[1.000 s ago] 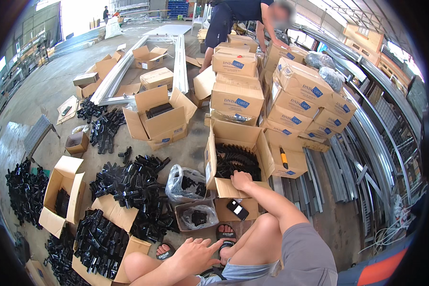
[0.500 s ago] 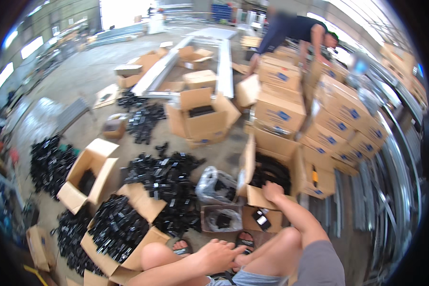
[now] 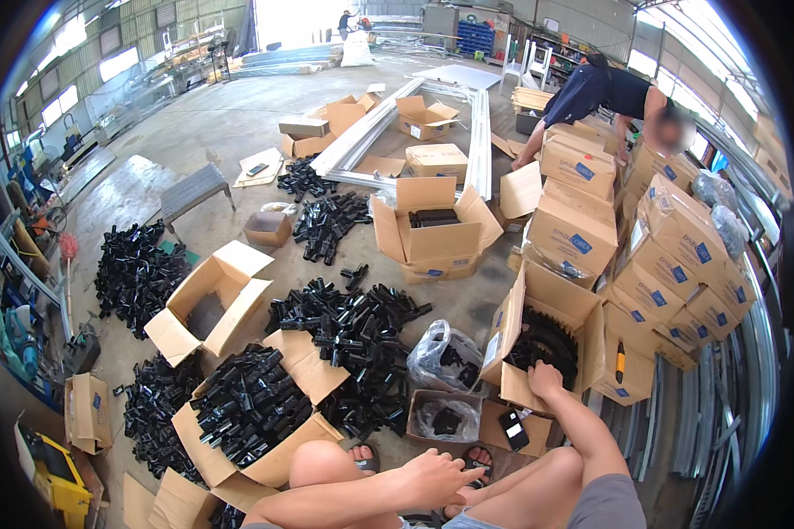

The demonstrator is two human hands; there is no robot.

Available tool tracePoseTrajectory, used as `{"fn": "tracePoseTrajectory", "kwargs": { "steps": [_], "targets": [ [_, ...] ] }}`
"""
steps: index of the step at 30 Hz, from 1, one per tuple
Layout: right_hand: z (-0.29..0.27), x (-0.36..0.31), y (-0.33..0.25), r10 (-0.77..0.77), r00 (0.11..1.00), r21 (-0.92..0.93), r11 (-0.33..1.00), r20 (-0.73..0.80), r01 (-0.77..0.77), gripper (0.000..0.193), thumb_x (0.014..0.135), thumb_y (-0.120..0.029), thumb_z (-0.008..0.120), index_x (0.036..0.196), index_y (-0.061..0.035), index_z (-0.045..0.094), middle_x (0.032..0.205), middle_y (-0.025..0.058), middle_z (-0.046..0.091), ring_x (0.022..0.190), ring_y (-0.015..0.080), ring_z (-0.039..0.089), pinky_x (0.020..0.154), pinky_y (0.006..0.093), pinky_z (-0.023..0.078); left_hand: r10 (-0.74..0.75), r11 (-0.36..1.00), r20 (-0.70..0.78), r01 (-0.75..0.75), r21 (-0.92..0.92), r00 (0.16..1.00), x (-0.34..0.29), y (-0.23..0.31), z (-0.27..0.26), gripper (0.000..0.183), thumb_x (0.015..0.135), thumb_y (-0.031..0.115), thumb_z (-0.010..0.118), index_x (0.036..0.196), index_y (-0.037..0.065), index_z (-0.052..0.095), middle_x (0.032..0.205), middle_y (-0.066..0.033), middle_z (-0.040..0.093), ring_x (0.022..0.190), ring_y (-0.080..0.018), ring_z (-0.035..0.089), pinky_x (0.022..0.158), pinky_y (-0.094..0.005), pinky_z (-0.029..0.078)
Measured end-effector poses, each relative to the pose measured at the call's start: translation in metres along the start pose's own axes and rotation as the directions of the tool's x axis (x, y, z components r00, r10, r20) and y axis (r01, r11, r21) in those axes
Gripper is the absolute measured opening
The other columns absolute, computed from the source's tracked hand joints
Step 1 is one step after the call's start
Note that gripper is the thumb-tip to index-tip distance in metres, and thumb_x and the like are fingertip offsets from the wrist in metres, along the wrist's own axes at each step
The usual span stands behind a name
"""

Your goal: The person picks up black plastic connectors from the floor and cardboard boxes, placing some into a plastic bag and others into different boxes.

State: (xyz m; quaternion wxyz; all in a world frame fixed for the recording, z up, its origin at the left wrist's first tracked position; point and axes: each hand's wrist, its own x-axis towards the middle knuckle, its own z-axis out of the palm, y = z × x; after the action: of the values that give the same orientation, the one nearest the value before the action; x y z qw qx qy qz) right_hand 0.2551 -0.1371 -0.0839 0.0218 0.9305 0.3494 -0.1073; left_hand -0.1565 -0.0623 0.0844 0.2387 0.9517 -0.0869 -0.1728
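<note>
Right hand (image 3: 545, 379): still at the near rim of the open brown cardboard box (image 3: 563, 291), fingers dipping inside; cannot tell whether they pinch anything. Box holds narrow black parts (image 3: 534, 339), packed in a curve, as a second ago.

Left hand (image 3: 437, 479): below and left of the box, over the lap, fingers loosely spread, nothing seen in them; little changed.

Black phone-like rectangle with a white patch (image 3: 513, 429): against the box's near side, unmoved. Clear plastic bag of black pieces (image 3: 432, 353): just left of the box. Heap of glossy black parts (image 3: 362, 326): farther left.

View has swung left; a yellow-and-black case (image 3: 62, 476) now shows, well left of the box. Co-worker in dark clothes (image 3: 626, 93), beyond the box, bends lower over the stacked cartons (image 3: 675, 256) than before.
</note>
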Motion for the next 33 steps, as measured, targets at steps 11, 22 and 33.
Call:
{"fn": "tracePoseTrajectory", "kwargs": {
  "steps": [11,22,33],
  "targets": [
    [-0.003,0.013,-0.003,-0.030,0.999,0.033,0.999,0.034,0.029,0.048,0.104,-0.039,0.047,0.121,0.0012,0.067,0.112,0.0299,0.073,0.107,0.0464,0.071,0.096,0.0563,0.056,0.026,0.997,-0.134,-0.017,0.069,0.991,0.000,0.001,-0.004,0.069,0.100,0.052,0.060,0.153,0.010,0.046,0.125,-0.0146,0.068,0.117,-0.0333,0.067,0.101,-0.0440,0.052],
    [0.004,0.004,-0.004,0.007,1.000,0.012,1.000,0.009,-0.007,0.045,0.103,-0.037,0.048,0.120,0.0019,0.065,0.111,0.0312,0.072,0.106,0.0482,0.070,0.097,0.0562,0.055,-0.058,0.998,-0.069,0.059,0.018,0.996,-0.001,-0.005,0.002,0.076,0.096,0.054,0.064,0.156,0.012,0.045,0.114,-0.0115,0.067,0.111,-0.0322,0.067,0.090,-0.0431,0.052],
    [0.002,0.017,-0.009,-0.021,1.000,0.039,0.999,0.018,0.020,0.045,0.103,-0.037,0.052,0.120,0.0026,0.065,0.110,0.0324,0.071,0.107,0.0485,0.069,0.096,0.0554,0.054,-0.075,0.996,-0.095,0.079,0.037,0.993,-0.002,-0.008,0.005,0.074,0.098,0.054,0.063,0.155,0.011,0.045,0.113,-0.0121,0.068,0.111,-0.0331,0.067,0.092,-0.0424,0.052]
  ]
}}
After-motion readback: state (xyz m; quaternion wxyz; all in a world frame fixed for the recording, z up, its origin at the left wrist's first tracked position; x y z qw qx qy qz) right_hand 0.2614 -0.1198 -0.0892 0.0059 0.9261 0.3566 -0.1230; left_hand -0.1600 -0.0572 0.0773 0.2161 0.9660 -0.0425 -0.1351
